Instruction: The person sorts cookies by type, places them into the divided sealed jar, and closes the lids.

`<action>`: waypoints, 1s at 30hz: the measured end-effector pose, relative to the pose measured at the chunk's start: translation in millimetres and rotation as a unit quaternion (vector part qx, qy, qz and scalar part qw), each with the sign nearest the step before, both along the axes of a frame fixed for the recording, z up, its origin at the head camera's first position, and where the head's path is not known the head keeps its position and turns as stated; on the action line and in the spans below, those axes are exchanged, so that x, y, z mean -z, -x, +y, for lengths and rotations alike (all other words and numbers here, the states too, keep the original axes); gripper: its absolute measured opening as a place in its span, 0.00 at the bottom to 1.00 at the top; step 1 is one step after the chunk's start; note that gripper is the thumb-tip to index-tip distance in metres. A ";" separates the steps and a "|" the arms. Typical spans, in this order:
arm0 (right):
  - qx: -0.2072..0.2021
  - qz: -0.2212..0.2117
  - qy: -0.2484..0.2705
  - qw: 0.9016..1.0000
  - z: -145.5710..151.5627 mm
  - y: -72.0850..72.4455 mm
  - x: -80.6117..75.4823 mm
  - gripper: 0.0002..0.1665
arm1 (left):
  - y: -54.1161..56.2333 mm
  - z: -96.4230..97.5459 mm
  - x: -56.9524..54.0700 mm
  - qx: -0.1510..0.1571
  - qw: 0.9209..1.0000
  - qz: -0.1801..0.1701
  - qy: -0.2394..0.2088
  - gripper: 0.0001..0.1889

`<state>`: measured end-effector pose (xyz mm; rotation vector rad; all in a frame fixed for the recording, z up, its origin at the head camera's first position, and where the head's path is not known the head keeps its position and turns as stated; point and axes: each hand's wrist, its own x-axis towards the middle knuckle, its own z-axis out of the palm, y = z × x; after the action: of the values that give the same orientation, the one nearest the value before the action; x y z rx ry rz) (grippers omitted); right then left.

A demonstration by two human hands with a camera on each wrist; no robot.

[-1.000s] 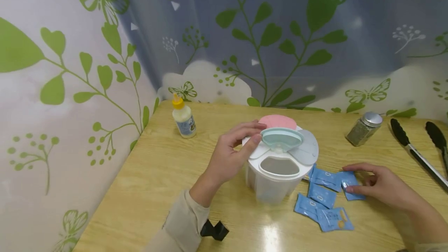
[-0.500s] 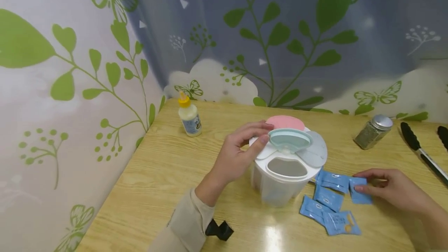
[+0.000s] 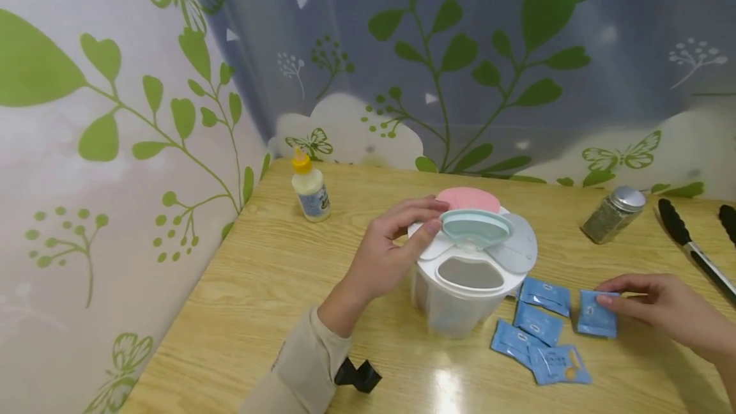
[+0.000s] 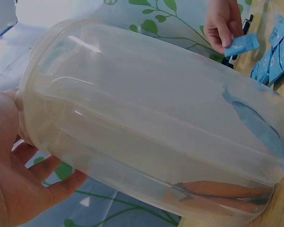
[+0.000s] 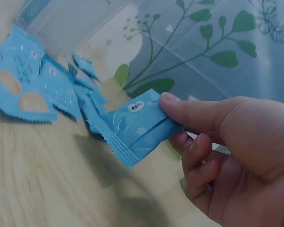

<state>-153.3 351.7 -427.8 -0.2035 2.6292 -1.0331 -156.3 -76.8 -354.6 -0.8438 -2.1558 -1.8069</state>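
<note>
A round clear container (image 3: 460,318) with a white lid stands on the table. Its mint flap (image 3: 476,227) is raised, and the compartment opening (image 3: 470,273) before it is uncovered. My left hand (image 3: 388,251) grips the lid's left side, thumb by the mint flap. Through the wall in the left wrist view show a blue packet (image 4: 258,123) and orange packets (image 4: 222,189). My right hand (image 3: 667,308) pinches a blue biscuit packet (image 5: 137,123) between thumb and fingers, lifted over the table in the right wrist view. Several blue packets (image 3: 539,326) lie right of the container.
A yellow-capped bottle (image 3: 312,193) stands at the back left. A glass jar of dried herbs (image 3: 614,214) and black-tipped tongs (image 3: 692,245) are at the back right. A small black object (image 3: 359,375) lies by my left sleeve. Patterned cloth hangs behind the table.
My right hand has drawn the pinched packet to the right, away from the other packets, and it stands apart from them. My left hand stays on the lid. The head view shifted slightly.
</note>
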 end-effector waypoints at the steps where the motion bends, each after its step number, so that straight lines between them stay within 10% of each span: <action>1: 0.004 -0.006 0.013 1.000 -0.1 -1.1 -2.7 0.20 | -0.1 0.1 0.2 0.000 1.000 -0.001 -0.001 0.14; 9: 0.012 -0.005 0.072 0.997 -8.0 -5.9 -20.8 0.15 | -0.5 -1.6 -1.7 0.000 1.000 0.000 0.000 0.16; 30: 0.004 0.198 0.155 0.968 -66.1 -34.1 -80.6 0.10 | -0.2 -0.3 0.2 0.011 1.000 0.002 -0.007 0.19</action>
<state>-119.2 285.6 -347.2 -0.5188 2.7901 -1.5459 -156.0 -77.0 -354.7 -0.8703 -2.1376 -1.8255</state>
